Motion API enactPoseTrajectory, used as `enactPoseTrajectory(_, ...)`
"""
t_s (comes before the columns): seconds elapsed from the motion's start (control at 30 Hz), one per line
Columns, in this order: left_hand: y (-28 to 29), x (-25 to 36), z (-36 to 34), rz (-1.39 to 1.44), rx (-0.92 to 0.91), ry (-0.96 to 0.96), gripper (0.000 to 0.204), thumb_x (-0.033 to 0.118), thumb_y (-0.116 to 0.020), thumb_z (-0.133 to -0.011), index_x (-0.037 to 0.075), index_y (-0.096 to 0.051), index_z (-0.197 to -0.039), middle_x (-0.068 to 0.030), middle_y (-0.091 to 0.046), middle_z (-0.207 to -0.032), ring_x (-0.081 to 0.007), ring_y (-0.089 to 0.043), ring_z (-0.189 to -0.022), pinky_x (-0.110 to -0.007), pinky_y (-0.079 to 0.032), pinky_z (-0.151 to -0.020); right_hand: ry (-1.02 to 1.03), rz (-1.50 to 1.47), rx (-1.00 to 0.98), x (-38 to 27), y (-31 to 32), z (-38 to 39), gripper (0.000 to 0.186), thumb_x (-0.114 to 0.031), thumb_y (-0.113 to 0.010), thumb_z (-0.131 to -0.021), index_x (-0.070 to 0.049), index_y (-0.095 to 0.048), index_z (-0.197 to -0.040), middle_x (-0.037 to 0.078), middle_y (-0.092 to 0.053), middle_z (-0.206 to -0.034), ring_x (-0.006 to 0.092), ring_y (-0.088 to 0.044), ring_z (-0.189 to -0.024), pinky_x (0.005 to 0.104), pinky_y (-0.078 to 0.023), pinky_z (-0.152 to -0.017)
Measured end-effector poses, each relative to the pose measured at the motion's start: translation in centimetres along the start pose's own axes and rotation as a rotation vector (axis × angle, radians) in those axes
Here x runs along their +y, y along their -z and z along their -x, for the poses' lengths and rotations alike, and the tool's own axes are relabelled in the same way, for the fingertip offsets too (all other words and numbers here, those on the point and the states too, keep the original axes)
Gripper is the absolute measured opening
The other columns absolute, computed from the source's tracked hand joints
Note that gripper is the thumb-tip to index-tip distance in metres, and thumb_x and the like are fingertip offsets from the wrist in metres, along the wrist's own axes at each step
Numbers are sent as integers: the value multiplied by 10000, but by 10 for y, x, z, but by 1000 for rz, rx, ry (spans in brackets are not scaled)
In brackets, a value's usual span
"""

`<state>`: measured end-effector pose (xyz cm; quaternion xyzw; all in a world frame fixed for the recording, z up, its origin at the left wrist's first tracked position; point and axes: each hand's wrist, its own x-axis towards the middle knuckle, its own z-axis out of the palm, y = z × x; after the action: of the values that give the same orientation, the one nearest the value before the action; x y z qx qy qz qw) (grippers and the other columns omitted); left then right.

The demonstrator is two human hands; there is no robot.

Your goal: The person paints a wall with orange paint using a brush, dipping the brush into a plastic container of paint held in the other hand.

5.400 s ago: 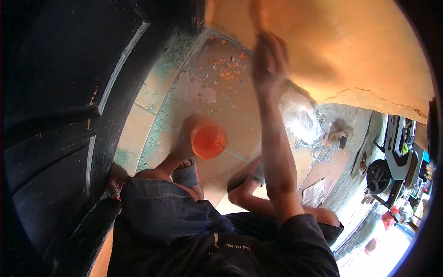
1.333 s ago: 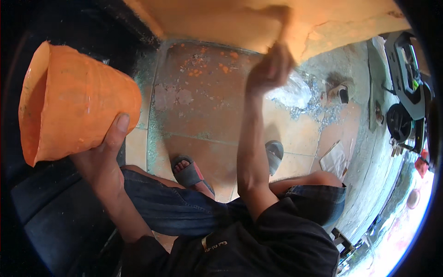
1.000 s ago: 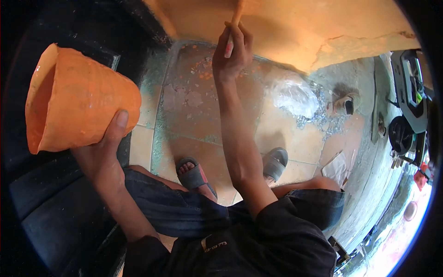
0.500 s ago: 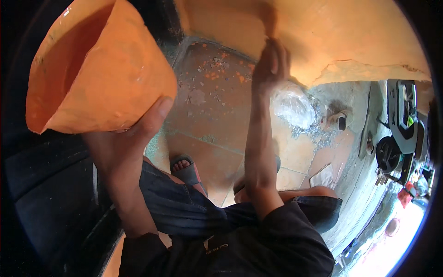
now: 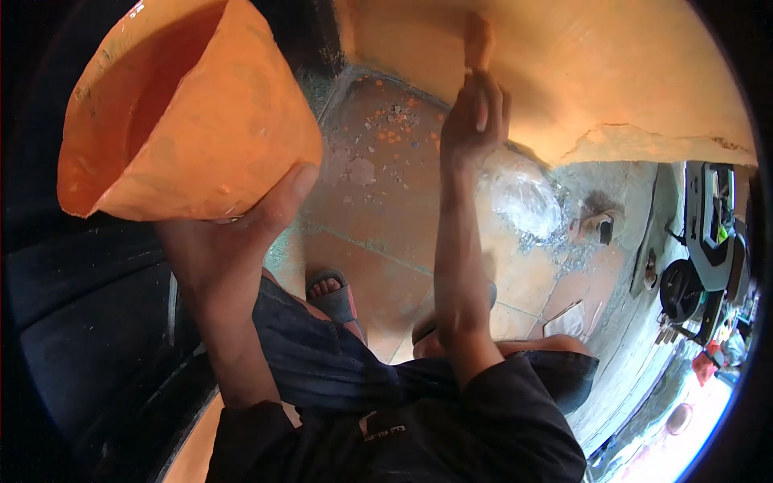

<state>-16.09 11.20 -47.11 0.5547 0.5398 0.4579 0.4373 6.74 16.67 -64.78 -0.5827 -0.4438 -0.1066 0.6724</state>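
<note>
My left hand (image 5: 233, 249) grips an orange paint container (image 5: 237, 133) from below, with the thumb along its side. The container's cut, uneven mouth tilts toward the upper left, and orange paint (image 5: 157, 92) shows inside. Further right, my right hand (image 5: 475, 121) is closed around a paintbrush (image 5: 479, 44) whose end is coated in orange. The brush reaches up against the orange wall (image 5: 644, 68); its handle is mostly hidden in my fist, and I cannot make out exactly where the bristles touch.
Below the wall lies a clear plastic bag (image 5: 527, 201) among paint flakes. Orange and grey chips (image 5: 394, 121) are scattered over the tiled floor (image 5: 362, 217). My sandalled foot (image 5: 330, 294) is below. A dark panel (image 5: 88, 314) runs along the left, and a grey-and-black object (image 5: 708, 233) stands at far right.
The whole view has shifted, so wall and floor appear lower and further right. Against the wall, my right hand and brush sit slightly further left and up. Both holds are the same.
</note>
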Motion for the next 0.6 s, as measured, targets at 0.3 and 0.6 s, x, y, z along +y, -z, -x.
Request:
enactPoseTrajectory(0.3,1,-5,-10,42,-2,-9,656,40,-808,-653,-10,-470,-1212,-120,-558,-1168,-198,-562,-1055,-326,-466,-887,-7,-155,-197,8,-88,13,300,47,-622,-747,-64,-645,-1024,157,-619,-1006,342,-622,-885,366,-499,-757)
enactPoseTrajectory(0.6,4,-2,-9,-33,14,32,615,23,-821,-635,-14,-504,-1161,-117,-599,-1095,-179,-594,-994,-306,-495,-836,-142,68,16,38,2,45,214,30,-605,-796,11,-640,-1006,181,-625,-1015,304,-615,-916,359,-494,-787)
